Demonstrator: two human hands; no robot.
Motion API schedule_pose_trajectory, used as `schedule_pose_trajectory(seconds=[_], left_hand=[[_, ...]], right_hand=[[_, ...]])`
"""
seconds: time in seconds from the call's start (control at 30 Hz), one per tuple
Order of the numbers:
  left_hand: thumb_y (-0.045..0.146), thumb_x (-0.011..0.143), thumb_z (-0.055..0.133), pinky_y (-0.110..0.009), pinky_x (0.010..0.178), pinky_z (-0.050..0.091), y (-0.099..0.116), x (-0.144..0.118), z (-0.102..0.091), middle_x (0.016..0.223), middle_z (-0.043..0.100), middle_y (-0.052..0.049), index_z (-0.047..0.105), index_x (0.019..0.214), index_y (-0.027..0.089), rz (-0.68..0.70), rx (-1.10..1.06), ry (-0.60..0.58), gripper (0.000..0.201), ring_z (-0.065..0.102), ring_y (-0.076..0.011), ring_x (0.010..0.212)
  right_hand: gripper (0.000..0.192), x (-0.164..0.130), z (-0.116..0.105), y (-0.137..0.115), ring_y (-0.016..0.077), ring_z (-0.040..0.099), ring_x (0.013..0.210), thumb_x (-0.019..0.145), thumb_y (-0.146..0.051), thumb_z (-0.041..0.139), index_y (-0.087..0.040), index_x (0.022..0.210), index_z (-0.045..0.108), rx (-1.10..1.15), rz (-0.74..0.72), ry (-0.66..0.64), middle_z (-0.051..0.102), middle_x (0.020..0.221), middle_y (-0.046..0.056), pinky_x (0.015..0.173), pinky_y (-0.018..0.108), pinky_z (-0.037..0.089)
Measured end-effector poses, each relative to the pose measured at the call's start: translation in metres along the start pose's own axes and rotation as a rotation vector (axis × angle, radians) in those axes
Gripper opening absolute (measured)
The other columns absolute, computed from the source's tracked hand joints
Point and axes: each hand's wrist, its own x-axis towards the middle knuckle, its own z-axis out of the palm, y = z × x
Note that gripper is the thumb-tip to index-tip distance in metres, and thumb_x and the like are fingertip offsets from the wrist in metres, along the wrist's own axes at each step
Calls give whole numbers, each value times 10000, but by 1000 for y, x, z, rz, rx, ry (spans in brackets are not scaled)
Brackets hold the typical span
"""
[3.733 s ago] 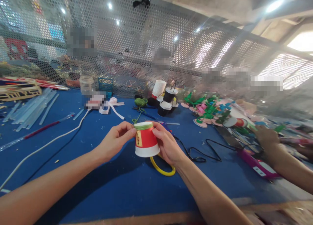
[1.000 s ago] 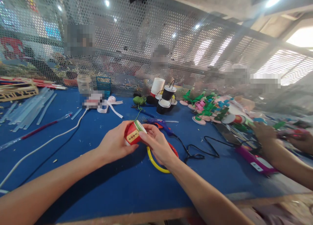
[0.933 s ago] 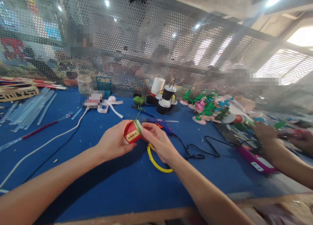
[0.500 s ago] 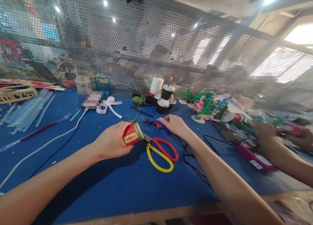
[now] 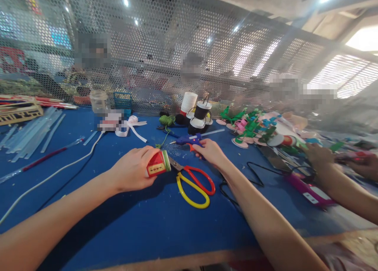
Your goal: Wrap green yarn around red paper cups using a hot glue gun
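Observation:
My left hand [image 5: 132, 169] grips a small red paper cup [image 5: 157, 163] lying on its side, with a yellow button strip on it and green yarn wound round its base. My right hand [image 5: 210, 151] is closed round the handle of a blue glue gun [image 5: 189, 139], lifted a little off the blue table [image 5: 118, 223], nozzle pointing left. Scissors [image 5: 193, 181] with one red and one yellow handle lie on the cloth between my hands, blades toward the cup. A green yarn strand runs from the cup back to a green yarn ball [image 5: 167, 120].
Black and white cups [image 5: 198, 114] stand behind the glue gun. Green and pink craft pieces [image 5: 251, 129] pile up at right, where another person's hands [image 5: 321, 157] work beside a magenta tool [image 5: 307, 190]. Glue sticks [image 5: 32, 129] lie far left. A perforated metal screen [image 5: 189, 54] closes the back.
My right hand left the cup, reached past the scissors and took up the glue gun, lifting it. My left hand keeps the cup, tipped on its side since the earliest frame.

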Motion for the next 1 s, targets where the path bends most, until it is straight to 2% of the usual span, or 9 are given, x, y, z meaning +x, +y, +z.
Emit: schedule_pose_trajectory(seconds=[0.1, 0.17, 0.2, 0.33, 0.47, 0.57, 0.67, 0.87, 1.0], left_hand=[[255, 684, 531, -362, 805, 455, -4, -1, 0, 1076, 575, -147, 447, 1137, 97, 54, 82, 27, 487, 578, -250, 936], [259, 691, 522, -359, 795, 456, -6, -1, -1, 1075, 578, -145, 452, 1136, 99, 81, 110, 36, 477, 581, -246, 927], [262, 696, 516, -359, 789, 457, -8, -1, -1, 1071, 581, -143, 456, 1131, 101, 92, 118, 34, 468, 584, -245, 919], [265, 694, 503, -364, 755, 460, -11, -1, -5, 1045, 588, -135, 463, 1118, 104, 100, 143, -34, 455, 595, -245, 878], [296, 681, 512, -368, 722, 460, -12, 0, -8, 1009, 592, -122, 473, 1094, 110, 43, 162, -139, 455, 607, -250, 830], [308, 669, 522, -362, 722, 453, -13, 0, -7, 1007, 590, -105, 462, 1108, 127, 33, 159, -182, 478, 610, -245, 819], [305, 663, 522, -347, 725, 442, -15, 0, -4, 1000, 592, -87, 464, 1097, 152, 42, 164, -187, 464, 608, -230, 815], [301, 642, 536, -335, 722, 423, -16, 0, -2, 954, 599, -68, 474, 1072, 165, 56, 166, -190, 455, 598, -216, 789], [278, 631, 540, -336, 719, 421, -16, 1, -1, 941, 600, -68, 488, 1055, 166, 53, 138, -194, 442, 596, -218, 788]], right_hand=[[134, -20, -14, -11, 99, 571, 503, 762, -272, 537, -138, 773, 543, 160, -57, -6, 613, 598, 20, 477, 192, 445], [204, -37, -22, -20, 95, 531, 432, 719, -333, 581, -135, 678, 549, 344, -136, -81, 589, 532, 17, 413, 196, 411], [234, -46, -25, -24, 84, 509, 401, 709, -358, 584, -141, 634, 540, 361, -178, -84, 587, 530, 15, 384, 192, 389], [238, -74, -25, -37, 77, 466, 351, 689, -386, 596, -153, 661, 551, 330, -200, -181, 535, 455, -24, 353, 195, 388], [213, -85, -19, -40, 82, 440, 336, 698, -360, 584, -177, 606, 526, 241, -240, -230, 493, 409, -44, 330, 201, 363], [226, -86, -16, -37, 90, 448, 357, 729, -350, 549, -187, 575, 519, 127, -318, -210, 487, 403, -47, 359, 208, 369], [186, -86, -12, -34, 101, 467, 387, 743, -329, 536, -180, 639, 574, 25, -344, -187, 509, 424, -45, 400, 218, 394], [218, -84, -7, -30, 150, 565, 595, 766, -330, 515, -164, 818, 645, -60, -435, -161, 642, 675, 11, 568, 254, 464], [162, -84, -5, -29, 141, 538, 588, 765, -307, 523, -175, 734, 613, -116, -500, -99, 615, 645, -3, 569, 243, 444]])
